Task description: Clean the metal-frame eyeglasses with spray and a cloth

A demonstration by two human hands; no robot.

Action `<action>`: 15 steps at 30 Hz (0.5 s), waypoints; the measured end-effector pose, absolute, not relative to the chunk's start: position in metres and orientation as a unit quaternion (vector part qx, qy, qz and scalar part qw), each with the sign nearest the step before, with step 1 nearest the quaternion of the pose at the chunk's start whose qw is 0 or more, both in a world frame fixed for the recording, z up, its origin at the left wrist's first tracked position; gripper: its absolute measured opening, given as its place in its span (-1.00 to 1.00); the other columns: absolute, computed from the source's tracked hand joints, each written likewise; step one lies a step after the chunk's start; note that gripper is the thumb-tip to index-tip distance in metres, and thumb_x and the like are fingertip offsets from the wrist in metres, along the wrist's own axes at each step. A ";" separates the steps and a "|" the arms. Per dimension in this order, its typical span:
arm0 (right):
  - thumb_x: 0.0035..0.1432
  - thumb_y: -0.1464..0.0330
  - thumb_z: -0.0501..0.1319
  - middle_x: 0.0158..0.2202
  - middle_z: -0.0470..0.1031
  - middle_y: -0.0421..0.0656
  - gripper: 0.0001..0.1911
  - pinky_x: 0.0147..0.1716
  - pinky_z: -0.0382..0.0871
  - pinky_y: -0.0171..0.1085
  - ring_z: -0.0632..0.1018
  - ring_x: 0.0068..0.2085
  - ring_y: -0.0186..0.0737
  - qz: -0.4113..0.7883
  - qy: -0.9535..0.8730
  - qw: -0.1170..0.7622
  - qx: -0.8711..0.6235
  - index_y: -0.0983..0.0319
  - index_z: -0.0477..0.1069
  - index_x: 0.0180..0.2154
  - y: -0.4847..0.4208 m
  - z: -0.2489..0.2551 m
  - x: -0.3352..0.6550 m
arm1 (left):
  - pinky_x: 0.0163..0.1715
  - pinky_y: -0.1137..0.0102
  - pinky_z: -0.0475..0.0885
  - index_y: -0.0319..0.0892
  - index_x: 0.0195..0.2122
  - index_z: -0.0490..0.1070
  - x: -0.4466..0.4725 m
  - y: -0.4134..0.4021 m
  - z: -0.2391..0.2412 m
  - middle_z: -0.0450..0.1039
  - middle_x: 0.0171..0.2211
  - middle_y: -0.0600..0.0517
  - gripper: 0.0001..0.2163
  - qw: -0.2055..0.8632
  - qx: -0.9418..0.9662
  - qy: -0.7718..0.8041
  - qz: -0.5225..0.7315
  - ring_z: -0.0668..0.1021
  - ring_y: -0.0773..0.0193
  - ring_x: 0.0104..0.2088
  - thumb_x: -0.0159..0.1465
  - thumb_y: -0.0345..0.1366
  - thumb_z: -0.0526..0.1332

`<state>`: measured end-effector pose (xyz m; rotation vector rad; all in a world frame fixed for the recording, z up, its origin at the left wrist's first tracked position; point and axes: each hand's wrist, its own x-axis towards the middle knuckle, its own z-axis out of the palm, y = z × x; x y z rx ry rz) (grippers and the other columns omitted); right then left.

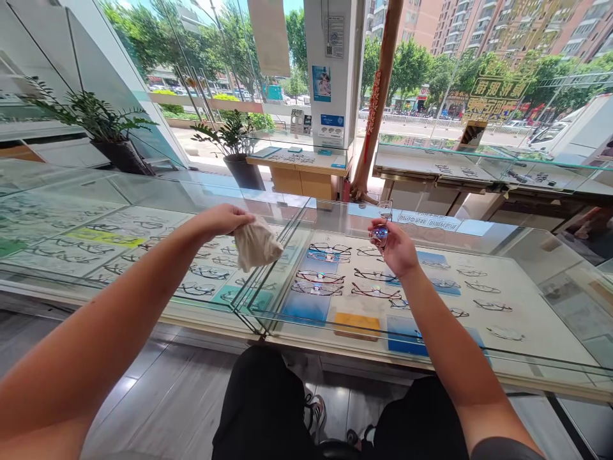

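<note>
My left hand (228, 220) pinches a crumpled off-white cloth (257, 245), which hangs from the fingers above the glass counter. To the right, my right hand (398, 248) is closed on a pair of eyeglasses (380, 234), held up over the counter with one lens catching a blue reflection. The cloth and the eyeglasses are well apart. Under the glass below both hands, rows of eyeglass frames (320, 276) lie on a white surface, some on blue pads (306, 308).
The glass display counter (287, 329) runs across in front of my knees. An orange-yellow pad (357, 324) lies inside it. Beyond stand potted plants (239, 153), a wooden post (378, 102), a white pillar (334, 83) and further display cases (431, 160) by the windows.
</note>
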<state>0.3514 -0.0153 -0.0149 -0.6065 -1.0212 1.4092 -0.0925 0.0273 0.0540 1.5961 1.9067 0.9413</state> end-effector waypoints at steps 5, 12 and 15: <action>0.28 0.10 0.37 -0.14 0.70 -0.07 -0.71 -0.18 0.49 -0.18 0.58 -0.16 -0.14 0.608 -0.445 0.601 -0.265 0.13 0.73 -0.12 -0.016 -0.014 0.351 | -0.28 0.32 0.38 -0.36 -0.30 0.63 -0.094 0.020 0.063 0.51 -0.52 0.01 -0.81 0.333 0.535 0.708 0.319 0.45 0.24 -0.39 0.34 -0.29 0.46; 0.28 0.07 0.36 -0.14 0.70 -0.08 -0.71 -0.17 0.50 -0.15 0.59 -0.15 -0.11 0.605 -0.455 0.597 -0.266 0.10 0.71 -0.13 -0.017 -0.013 0.353 | -0.02 0.21 0.55 -0.29 -0.18 0.50 -0.055 0.022 0.088 0.58 -0.35 -0.01 -0.83 0.378 0.529 0.607 0.458 0.54 0.28 -0.32 0.49 -0.26 0.33; 0.28 0.07 0.35 -0.13 0.70 -0.07 -0.70 -0.16 0.49 -0.14 0.59 -0.13 -0.10 0.605 -0.458 0.595 -0.266 0.10 0.71 -0.13 -0.017 -0.013 0.353 | 0.06 0.11 0.59 -0.27 -0.21 0.51 -0.020 0.021 0.096 0.60 -0.28 -0.05 -0.88 0.419 0.530 0.537 0.505 0.59 0.22 -0.27 0.47 -0.32 0.31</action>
